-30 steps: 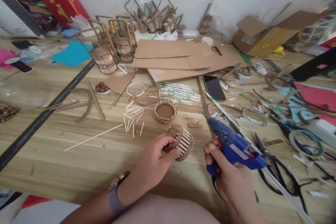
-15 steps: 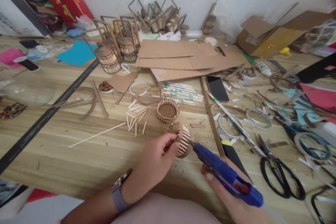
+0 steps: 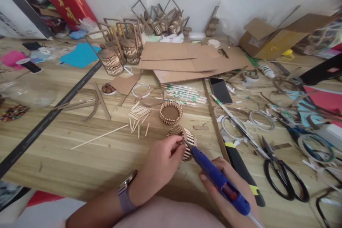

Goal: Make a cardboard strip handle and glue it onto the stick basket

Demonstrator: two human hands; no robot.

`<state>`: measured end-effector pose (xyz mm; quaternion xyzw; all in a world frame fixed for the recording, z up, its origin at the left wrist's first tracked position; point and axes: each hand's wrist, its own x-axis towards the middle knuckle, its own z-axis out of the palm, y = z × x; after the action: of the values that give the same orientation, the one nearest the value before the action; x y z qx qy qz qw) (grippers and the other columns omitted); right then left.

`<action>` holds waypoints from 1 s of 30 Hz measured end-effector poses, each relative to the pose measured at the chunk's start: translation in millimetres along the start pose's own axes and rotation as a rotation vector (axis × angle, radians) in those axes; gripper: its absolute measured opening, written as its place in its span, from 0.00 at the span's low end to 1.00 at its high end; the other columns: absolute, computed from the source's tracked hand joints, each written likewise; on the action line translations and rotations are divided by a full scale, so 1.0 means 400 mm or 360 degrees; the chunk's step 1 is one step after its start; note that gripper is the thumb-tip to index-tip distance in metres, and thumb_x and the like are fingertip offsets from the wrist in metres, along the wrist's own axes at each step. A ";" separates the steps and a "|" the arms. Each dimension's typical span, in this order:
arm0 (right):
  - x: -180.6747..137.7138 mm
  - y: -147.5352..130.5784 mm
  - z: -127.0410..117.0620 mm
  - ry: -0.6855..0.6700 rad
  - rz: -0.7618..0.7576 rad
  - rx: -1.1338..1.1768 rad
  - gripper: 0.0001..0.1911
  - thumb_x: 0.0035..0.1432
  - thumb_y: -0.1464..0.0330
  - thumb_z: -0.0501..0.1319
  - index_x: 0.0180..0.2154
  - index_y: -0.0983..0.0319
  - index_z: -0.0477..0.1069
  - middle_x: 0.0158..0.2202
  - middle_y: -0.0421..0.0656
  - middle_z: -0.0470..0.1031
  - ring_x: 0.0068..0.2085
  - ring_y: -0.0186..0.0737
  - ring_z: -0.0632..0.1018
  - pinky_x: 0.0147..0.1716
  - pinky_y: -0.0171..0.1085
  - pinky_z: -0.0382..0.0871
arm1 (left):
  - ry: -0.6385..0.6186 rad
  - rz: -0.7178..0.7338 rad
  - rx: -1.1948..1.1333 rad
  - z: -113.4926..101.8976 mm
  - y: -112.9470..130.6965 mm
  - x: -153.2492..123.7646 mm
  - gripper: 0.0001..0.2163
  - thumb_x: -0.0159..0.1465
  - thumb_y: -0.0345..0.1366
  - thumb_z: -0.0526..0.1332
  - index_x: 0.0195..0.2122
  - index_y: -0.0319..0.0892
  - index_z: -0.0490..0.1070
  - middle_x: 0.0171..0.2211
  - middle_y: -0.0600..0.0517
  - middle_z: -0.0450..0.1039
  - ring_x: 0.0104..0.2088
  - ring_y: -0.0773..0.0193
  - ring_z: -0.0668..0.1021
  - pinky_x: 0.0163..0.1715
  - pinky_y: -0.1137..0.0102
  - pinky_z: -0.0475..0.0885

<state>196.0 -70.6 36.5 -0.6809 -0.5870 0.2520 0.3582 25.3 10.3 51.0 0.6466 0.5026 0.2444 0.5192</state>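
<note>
Tilted on its side, a small round basket (image 3: 190,139) of pale sticks and brown cardboard bands is pinched by the fingers of my left hand (image 3: 162,160). My right hand (image 3: 227,185) is wrapped round a blue hot glue gun (image 3: 213,171), its metal nozzle at the basket's band, close to my left fingertips. Whether the nozzle touches the band I cannot tell. Just beyond stands a second round stick-walled basket (image 3: 171,112) with a cardboard base. Short cut sticks (image 3: 139,112) lie loose to its left.
Black scissors (image 3: 283,171) and a black-and-yellow cutter (image 3: 240,167) lie on the right among tape rolls (image 3: 262,120). Cardboard sheets (image 3: 176,57), a phone (image 3: 220,90) and finished lidded baskets (image 3: 110,60) stand or lie farther back. A long stick (image 3: 100,137) lies at left.
The glue gun's nozzle has moved left along the basket, closer to my left fingertips. My right hand has shifted left with it; the left keeps its pinch.
</note>
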 end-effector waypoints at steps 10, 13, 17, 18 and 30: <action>0.003 0.022 0.005 0.0108 -0.0277 -0.0109 0.07 0.57 0.62 0.62 0.29 0.56 0.68 0.26 0.39 0.72 0.28 0.40 0.73 0.31 0.38 0.65 | 0.0015 0.0049 0.0083 0.002 0.005 -0.003 0.09 0.67 0.37 0.55 0.41 0.43 0.74 0.34 0.53 0.82 0.31 0.63 0.81 0.28 0.74 0.66; 0.003 0.035 0.003 0.0101 -0.0388 -0.0155 0.04 0.59 0.66 0.60 0.31 0.56 0.68 0.27 0.40 0.73 0.30 0.42 0.73 0.32 0.39 0.65 | 0.0022 0.0038 0.0091 0.003 0.005 -0.001 0.10 0.67 0.37 0.55 0.42 0.43 0.75 0.35 0.52 0.82 0.33 0.62 0.81 0.29 0.74 0.67; 0.004 0.042 0.000 0.0127 -0.0514 -0.0195 0.01 0.60 0.68 0.59 0.34 0.55 0.68 0.28 0.40 0.74 0.31 0.43 0.74 0.34 0.41 0.65 | 0.0015 0.0039 0.0112 0.002 0.004 0.003 0.11 0.67 0.36 0.54 0.44 0.43 0.75 0.38 0.50 0.82 0.35 0.61 0.81 0.30 0.73 0.68; 0.004 0.041 0.000 0.0135 -0.0526 -0.0200 0.01 0.60 0.67 0.60 0.34 0.55 0.68 0.28 0.40 0.74 0.31 0.44 0.74 0.34 0.42 0.65 | 0.0010 0.0041 0.0125 0.002 0.004 0.003 0.11 0.67 0.36 0.54 0.44 0.43 0.75 0.37 0.50 0.82 0.35 0.61 0.81 0.31 0.73 0.68; 0.005 0.040 0.002 0.0140 -0.0621 -0.0298 0.05 0.59 0.71 0.59 0.34 0.55 0.65 0.27 0.39 0.71 0.30 0.42 0.71 0.33 0.40 0.62 | -0.0015 0.0053 0.0190 0.004 0.000 -0.002 0.12 0.67 0.36 0.54 0.47 0.43 0.75 0.36 0.50 0.81 0.33 0.61 0.81 0.30 0.73 0.67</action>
<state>205.8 -69.5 23.6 -0.5951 -0.7122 0.0924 0.3606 26.4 9.1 50.8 0.6859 0.5031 0.2195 0.4778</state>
